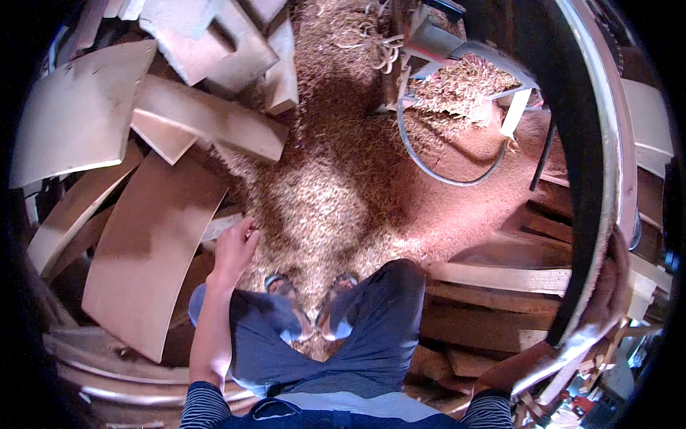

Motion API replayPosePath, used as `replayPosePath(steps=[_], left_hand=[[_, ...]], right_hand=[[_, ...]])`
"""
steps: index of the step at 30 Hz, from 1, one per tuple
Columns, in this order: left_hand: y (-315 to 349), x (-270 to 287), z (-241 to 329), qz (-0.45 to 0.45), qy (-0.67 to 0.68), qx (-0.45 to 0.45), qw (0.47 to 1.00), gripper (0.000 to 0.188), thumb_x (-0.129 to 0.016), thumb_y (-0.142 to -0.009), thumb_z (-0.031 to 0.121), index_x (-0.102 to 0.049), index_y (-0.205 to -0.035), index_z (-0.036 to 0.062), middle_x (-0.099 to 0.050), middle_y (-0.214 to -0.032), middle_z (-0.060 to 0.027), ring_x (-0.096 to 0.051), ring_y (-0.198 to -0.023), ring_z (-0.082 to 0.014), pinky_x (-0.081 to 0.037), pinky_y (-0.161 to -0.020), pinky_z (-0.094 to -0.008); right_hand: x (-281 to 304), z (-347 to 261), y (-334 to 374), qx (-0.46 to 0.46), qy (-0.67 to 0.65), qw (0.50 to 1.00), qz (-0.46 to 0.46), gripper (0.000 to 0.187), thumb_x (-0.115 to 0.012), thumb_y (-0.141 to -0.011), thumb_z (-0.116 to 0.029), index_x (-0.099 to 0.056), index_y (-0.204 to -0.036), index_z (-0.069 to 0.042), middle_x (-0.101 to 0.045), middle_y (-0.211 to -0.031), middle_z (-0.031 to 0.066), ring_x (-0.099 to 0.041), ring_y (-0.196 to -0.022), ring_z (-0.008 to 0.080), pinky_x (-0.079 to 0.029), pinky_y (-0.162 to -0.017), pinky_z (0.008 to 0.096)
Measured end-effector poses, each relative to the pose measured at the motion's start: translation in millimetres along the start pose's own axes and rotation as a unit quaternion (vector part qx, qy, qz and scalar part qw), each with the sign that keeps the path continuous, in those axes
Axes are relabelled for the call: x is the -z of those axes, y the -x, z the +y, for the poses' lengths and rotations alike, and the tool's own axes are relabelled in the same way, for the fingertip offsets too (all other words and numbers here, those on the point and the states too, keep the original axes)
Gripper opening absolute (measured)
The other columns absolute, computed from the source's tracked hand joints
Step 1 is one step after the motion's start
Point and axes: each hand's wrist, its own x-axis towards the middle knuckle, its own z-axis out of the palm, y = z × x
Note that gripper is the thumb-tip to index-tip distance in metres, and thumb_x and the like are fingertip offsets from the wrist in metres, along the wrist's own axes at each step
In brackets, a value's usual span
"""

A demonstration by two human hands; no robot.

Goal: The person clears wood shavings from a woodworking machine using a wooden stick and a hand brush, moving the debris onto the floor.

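Only the right hand (pixel 606 297) lies against the curved panel (pixel 587 143), its closure unclear, so the panel could tip; the left hand (pixel 234 249), half-curled, looks empty

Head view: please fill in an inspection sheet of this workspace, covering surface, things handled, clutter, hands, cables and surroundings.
Surface: shavings-covered floor.
Things handled: dark panel at right; looks curved, though fisheye bending may add to that.
Clutter: wooden boards piled at odd angles on the left; planks stacked on the right.
Hands: left hand loosely curled, nothing seen in it; right hand against the panel's outer side, grip unclear.
Cables: grey cable or hose in a loop, upper right.
Surroundings: metal frame near the top.
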Motion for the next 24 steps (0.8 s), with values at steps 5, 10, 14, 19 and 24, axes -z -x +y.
replayPosePath(steps=[5,10,14,19,24], left_hand=[[-60,-6,57,0.061,0.119,-0.154,0.979,0.024,-0.07,-0.09,0.013,-0.064,-0.11,-0.0004,-0.071,-0.092,-0.0166,-0.069,-0.077,-0.0258,-0.052,-0.068,-0.0335],[-125,-69,12,0.066,0.194,-0.13,0.97,0.028,-0.07,-0.09,0.012,-0.067,-0.115,-0.0006,-0.075,-0.101,-0.014,-0.07,-0.088,-0.0181,-0.054,-0.078,-0.0329],[-100,-1,20,-0.009,0.12,-0.137,0.983,0.017,-0.068,-0.092,0.011,-0.068,-0.104,-0.0005,-0.068,-0.081,-0.0045,-0.062,-0.072,-0.0132,-0.052,-0.067,-0.0294],[-115,-3,-28,0.004,0.079,-0.15,0.985,0.022,-0.068,-0.093,0.018,-0.068,-0.108,0.0024,-0.073,-0.089,-0.0134,-0.071,-0.08,-0.0212,-0.056,-0.072,-0.0343],[-66,-61,-51,0.025,0.0,-0.123,0.992,0.038,-0.071,-0.087,0.037,-0.071,-0.111,0.0073,-0.073,-0.097,-0.0202,-0.072,-0.091,-0.0344,-0.057,-0.078,-0.0436]], right_hand=[[-7,-8,10,0.09,0.158,0.983,0.027,0.042,-0.038,-0.106,-0.024,-0.06,-0.13,0.002,-0.064,-0.128,0.0186,-0.059,-0.123,0.0281,-0.041,-0.11,0.0394],[3,-23,9,-0.103,-0.029,0.99,0.091,0.027,-0.055,-0.1,-0.011,-0.069,-0.12,0.001,-0.069,-0.118,0.0138,-0.061,-0.114,0.0185,-0.042,-0.104,0.0306],[-11,-14,1,-0.006,-0.058,0.993,0.101,0.023,-0.061,-0.097,-0.011,-0.072,-0.114,0.001,-0.073,-0.107,0.0125,-0.067,-0.1,0.0163,-0.049,-0.093,0.0284],[-10,-11,16,-0.042,-0.112,0.977,0.174,0.025,-0.06,-0.099,-0.014,-0.073,-0.115,0.0,-0.074,-0.107,0.0097,-0.066,-0.097,0.013,-0.05,-0.09,0.0252],[-26,-17,45,-0.056,-0.066,0.899,0.43,0.024,-0.062,-0.097,-0.009,-0.071,-0.115,0.004,-0.073,-0.111,0.0127,-0.067,-0.102,0.0177,-0.052,-0.095,0.0302]])
